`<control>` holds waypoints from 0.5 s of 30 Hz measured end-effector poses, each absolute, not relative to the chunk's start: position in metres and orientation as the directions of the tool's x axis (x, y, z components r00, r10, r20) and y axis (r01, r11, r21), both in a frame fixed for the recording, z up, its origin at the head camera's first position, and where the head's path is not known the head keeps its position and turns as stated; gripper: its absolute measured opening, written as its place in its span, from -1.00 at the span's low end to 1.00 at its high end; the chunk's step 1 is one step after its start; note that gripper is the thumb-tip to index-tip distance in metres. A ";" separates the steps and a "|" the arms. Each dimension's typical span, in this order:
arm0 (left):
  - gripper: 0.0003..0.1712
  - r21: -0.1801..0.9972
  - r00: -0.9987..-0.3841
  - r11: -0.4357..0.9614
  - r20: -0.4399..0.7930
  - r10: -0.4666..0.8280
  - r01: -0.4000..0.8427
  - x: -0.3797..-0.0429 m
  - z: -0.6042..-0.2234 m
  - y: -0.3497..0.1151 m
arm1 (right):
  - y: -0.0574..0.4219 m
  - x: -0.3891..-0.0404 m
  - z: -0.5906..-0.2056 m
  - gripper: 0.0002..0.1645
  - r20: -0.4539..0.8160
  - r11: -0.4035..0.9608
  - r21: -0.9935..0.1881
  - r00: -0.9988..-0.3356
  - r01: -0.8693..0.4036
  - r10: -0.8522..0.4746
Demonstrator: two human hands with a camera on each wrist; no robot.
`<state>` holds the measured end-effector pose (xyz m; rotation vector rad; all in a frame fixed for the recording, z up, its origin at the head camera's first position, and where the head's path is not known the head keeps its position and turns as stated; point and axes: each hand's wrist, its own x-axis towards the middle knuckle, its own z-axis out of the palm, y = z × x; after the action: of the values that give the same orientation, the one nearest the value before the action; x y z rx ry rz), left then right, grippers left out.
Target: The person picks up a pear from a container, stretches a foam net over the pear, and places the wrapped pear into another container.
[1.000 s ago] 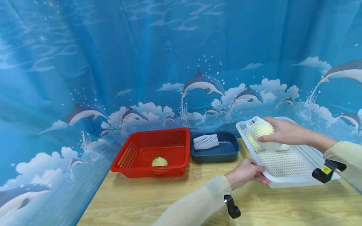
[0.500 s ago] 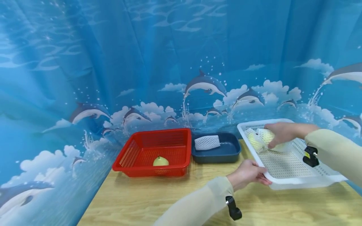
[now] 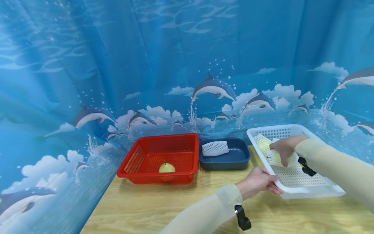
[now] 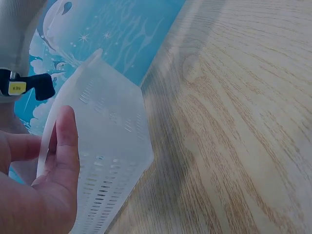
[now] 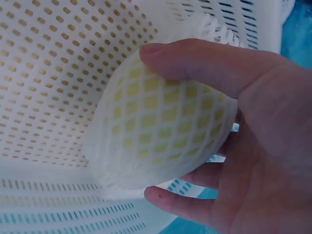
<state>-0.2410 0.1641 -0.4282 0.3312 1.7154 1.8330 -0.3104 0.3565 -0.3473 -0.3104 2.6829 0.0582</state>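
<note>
Inside the white basket (image 3: 304, 188) at the right, my right hand (image 3: 284, 148) grips a pale yellow-green pear (image 5: 161, 122) wrapped in a white foam net. The right wrist view shows my thumb across the top and fingers curled around the far side, with the pear close over the perforated bottom. Beside it, against the basket's left wall, lies a second netted fruit (image 3: 263, 143), partly hidden. My left hand (image 3: 258, 182) holds the basket's near left rim; in the left wrist view its thumb and fingers (image 4: 67, 139) pinch the wall from both sides.
A red basket (image 3: 140, 177) with one bare pear (image 3: 167, 167) stands at the left on the wooden table (image 3: 140, 208). Between the baskets sits a dark blue tray (image 3: 238, 154) holding an empty white foam net (image 3: 215, 148). A dolphin-print curtain (image 3: 163, 65) hangs behind.
My right hand has lowered the netted pear from above the white basket's far left side down into it, nearer to me. My left hand has kept its hold on the rim.
</note>
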 end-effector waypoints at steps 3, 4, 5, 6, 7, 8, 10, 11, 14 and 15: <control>-0.91 0.967 -0.788 0.009 -0.212 0.578 -0.254 -0.241 -0.429 0.163 | 0.352 -0.313 -0.354 0.11 -0.448 0.976 -0.017 -0.871 -0.218 -0.203; -0.91 0.967 -0.788 0.007 -0.212 0.579 -0.256 -0.241 -0.429 0.163 | 0.351 -0.314 -0.356 0.12 -0.455 0.977 -0.017 -0.868 -0.213 -0.197; -0.91 0.966 -0.787 0.007 -0.215 0.578 -0.259 -0.241 -0.429 0.163 | 0.350 -0.315 -0.358 0.13 -0.460 0.978 -0.015 -0.867 -0.208 -0.191; -0.92 0.966 -0.788 0.006 -0.214 0.577 -0.258 -0.241 -0.429 0.163 | 0.350 -0.316 -0.359 0.13 -0.463 0.978 -0.009 -0.866 -0.208 -0.188; -0.92 0.967 -0.789 0.004 -0.211 0.578 -0.256 -0.241 -0.429 0.162 | 0.349 -0.317 -0.360 0.14 -0.464 0.977 -0.005 -0.865 -0.211 -0.189; -0.91 0.967 -0.788 0.005 -0.211 0.579 -0.255 -0.241 -0.429 0.163 | 0.349 -0.318 -0.362 0.14 -0.464 0.977 -0.002 -0.866 -0.212 -0.188; -0.90 0.966 -0.785 0.011 -0.215 0.581 -0.257 -0.240 -0.427 0.163 | 0.350 -0.319 -0.364 0.16 -0.458 0.977 0.002 -0.869 -0.213 -0.188; -0.89 0.967 -0.784 0.017 -0.217 0.581 -0.255 -0.240 -0.427 0.163 | 0.350 -0.320 -0.366 0.16 -0.452 0.976 0.000 -0.871 -0.217 -0.194; -0.88 0.966 -0.777 0.032 -0.227 0.587 -0.258 -0.240 -0.425 0.163 | 0.352 -0.320 -0.372 0.14 -0.427 0.973 -0.010 -0.879 -0.232 -0.214; -0.89 0.965 -0.776 0.039 -0.233 0.587 -0.260 -0.240 -0.425 0.162 | 0.352 -0.320 -0.374 0.13 -0.420 0.972 -0.016 -0.881 -0.235 -0.220</control>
<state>-0.2399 0.1622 -0.4249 0.3311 1.7174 1.8002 -0.3204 0.3523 -0.3741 -0.3250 2.6896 0.0488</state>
